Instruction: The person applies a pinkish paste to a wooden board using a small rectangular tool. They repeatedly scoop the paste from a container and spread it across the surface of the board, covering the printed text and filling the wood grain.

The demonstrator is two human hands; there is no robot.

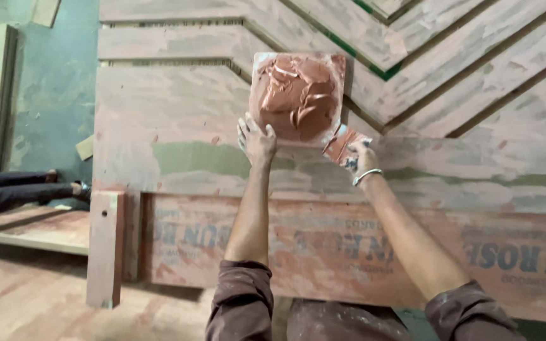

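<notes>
Mid-filling, by the look of it: reddish-brown putty heaped on a square flat board (297,95), held up against the upright wooden panel with chevron grooves (178,113). Left hand (257,140) gripping the board's lower edge from beneath. Right hand (360,158) (metal bangle at the wrist) clenched around a small putty-smeared scraper blade (340,144), just beside the board's lower right corner. Next move probably calls for loading the blade from the heap.
</notes>
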